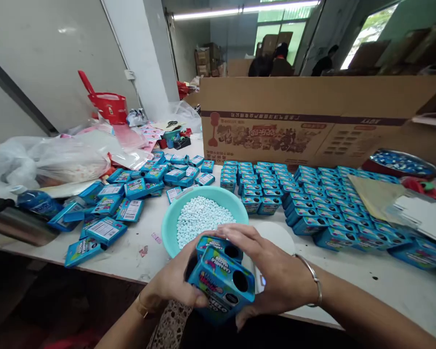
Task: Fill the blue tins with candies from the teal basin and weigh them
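Two small blue candy boxes, printed "Caramelo Macizo", stand one behind the other between my hands, low in the middle of the view. A round dark hole shows in the top of each. My left hand grips them from the left, thumb across the front box. Around their right side curls my right hand, with fingers over the rear box and the thumb low at the front. Just beyond the boxes, a turquoise bowl holds many small pale-blue candies.
Blue boxes lie heaped at the left; others stand in rows at the right. A large cardboard carton stands behind them. A steel flask and plastic bags sit at the left. A white disc lies beside the bowl.
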The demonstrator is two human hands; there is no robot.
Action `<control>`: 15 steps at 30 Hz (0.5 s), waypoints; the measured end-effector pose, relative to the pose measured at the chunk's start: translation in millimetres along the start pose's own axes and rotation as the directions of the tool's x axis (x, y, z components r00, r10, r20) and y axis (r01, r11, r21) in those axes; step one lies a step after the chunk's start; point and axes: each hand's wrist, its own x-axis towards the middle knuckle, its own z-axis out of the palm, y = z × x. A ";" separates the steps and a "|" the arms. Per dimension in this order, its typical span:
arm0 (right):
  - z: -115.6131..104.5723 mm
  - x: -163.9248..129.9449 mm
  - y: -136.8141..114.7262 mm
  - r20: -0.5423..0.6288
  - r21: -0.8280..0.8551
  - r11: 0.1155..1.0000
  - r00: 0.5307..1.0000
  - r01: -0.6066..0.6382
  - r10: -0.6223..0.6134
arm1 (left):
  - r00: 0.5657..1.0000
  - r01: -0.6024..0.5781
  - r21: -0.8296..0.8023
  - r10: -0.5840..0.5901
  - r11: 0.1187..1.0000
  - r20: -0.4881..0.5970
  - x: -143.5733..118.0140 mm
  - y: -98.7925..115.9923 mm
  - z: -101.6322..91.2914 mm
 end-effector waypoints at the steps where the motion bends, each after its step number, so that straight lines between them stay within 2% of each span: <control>1: 3.7 -7.8 1.8 -0.061 0.024 0.999 0.997 -0.043 0.045 | 0.998 -0.029 0.087 0.033 0.996 -0.052 -1.7 3.5 4.1; 4: 16.9 -25.8 8.8 -0.168 0.095 0.990 0.978 -0.105 0.120 | 0.989 -0.023 0.288 0.064 0.957 -0.134 -6.3 12.1 13.6; 7: 28.7 -31.0 13.2 -0.202 0.164 0.981 0.969 -0.108 0.140 | 0.982 -0.003 0.308 0.060 0.951 -0.176 -7.4 13.1 18.7; 11: 40.5 -20.1 18.8 -0.195 0.193 0.971 0.964 -0.143 0.181 | 0.959 0.041 0.271 0.039 0.962 -0.282 -7.9 6.8 16.1; 13: 45.7 -10.9 30.5 -0.161 0.217 0.963 0.967 -0.158 0.195 | 0.930 0.069 0.228 0.021 0.971 -0.368 -10.6 5.1 7.1; 15: 50.4 -0.2 52.5 -0.111 0.261 0.941 0.962 -0.215 0.251 | 0.859 0.100 0.232 0.034 0.968 -0.510 -15.4 6.0 -8.6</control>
